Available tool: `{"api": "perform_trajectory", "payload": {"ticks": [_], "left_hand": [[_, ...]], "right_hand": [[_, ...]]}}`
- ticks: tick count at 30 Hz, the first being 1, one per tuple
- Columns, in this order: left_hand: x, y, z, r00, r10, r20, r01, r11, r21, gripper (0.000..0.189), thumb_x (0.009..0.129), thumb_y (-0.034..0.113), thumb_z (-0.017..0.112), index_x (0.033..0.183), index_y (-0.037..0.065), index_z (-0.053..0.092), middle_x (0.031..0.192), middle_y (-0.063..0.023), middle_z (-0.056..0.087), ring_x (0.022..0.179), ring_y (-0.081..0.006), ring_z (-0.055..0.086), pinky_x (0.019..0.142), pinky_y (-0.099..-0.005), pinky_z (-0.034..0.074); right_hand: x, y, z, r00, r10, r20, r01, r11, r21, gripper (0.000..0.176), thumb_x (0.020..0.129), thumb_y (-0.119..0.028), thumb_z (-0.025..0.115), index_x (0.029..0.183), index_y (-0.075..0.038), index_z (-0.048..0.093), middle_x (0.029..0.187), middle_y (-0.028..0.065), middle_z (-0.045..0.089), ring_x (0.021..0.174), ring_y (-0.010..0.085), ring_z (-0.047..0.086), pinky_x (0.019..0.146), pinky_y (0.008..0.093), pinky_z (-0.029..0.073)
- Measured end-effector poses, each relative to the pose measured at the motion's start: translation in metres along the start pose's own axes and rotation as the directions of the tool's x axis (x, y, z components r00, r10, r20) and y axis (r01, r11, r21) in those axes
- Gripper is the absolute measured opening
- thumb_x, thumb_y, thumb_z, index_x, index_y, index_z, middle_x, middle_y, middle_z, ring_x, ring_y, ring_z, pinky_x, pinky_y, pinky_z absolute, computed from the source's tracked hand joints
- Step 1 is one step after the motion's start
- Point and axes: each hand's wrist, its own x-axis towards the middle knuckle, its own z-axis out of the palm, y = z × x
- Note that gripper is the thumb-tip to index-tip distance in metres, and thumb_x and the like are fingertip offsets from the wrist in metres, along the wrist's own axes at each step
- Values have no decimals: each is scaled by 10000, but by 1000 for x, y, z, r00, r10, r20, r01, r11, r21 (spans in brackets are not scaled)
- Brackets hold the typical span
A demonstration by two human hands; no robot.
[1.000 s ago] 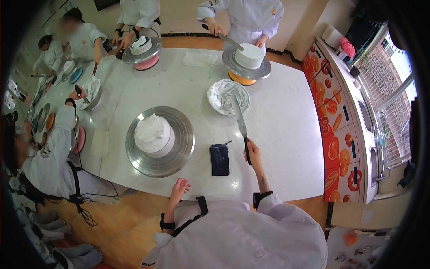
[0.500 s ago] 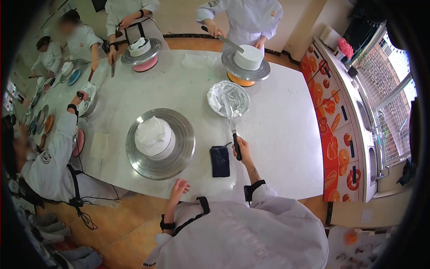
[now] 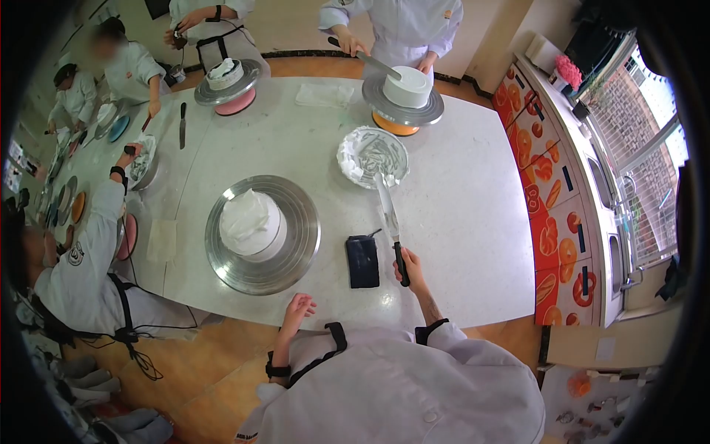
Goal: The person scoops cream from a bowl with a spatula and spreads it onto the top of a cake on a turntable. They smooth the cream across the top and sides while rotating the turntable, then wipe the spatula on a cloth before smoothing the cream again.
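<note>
My right hand [image 3: 411,268] is closed around the black handle of an icing spatula [image 3: 389,211]. White cream coats the blade, whose far end is at the near rim of a metal bowl [image 3: 397,176] with whipped cream smeared inside. My left hand [image 3: 298,311] hangs at the table's near edge, fingers loosely bent and apart, holding nothing. Beyond it stands a metal cake turntable [image 3: 302,244] bearing a round white cake [image 3: 254,226] with cream heaped unevenly on top. A dark, flat rectangular object [image 3: 362,262] lies just left of my right hand.
Across the table [image 3: 458,222], a co-worker holds a long spatula [image 3: 373,62] at a smooth white cake [image 3: 408,87] on a turntable. Another turntable [image 3: 255,72] stands far left, near a spatula [image 3: 183,127] on the table. A co-worker at left works over a bowl [image 3: 151,172].
My right hand has drawn the spatula toward me and slightly right, its tip moving from inside the bowl to the near rim. A co-worker's spatula at far left now lies on the table.
</note>
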Motion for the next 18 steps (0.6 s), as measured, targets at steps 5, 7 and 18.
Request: {"api": "perform_trajectory", "payload": {"ticks": [5,7,18], "left_hand": [[4,-3,1,1000,-6,16,6,1000,18,197,891,228,460,1018,77,467,876,-64,592,701,-125,556,627,-246,431],[5,-6,1,1000,-3,15,3,1000,24,200,890,232,460,1018,78,468,875,-63,592,701,-124,555,627,-247,431],[3,-9,0,999,-38,8,38,999,-11,202,889,231,466,1020,78,465,866,-57,593,690,-121,559,625,-247,434]], "right_hand": [[-27,5,-4,999,33,-19,-33,999,8,358,925,-351,372,1083,-50,483,559,50,480,333,106,402,303,237,323],[-36,6,-7,999,51,-5,-51,999,5,362,924,-353,373,1088,-49,482,549,47,476,330,107,399,301,236,319],[-40,-22,6,961,-217,-173,173,955,-240,398,902,-338,452,1184,-65,515,560,-12,448,425,60,403,355,204,309]]}}
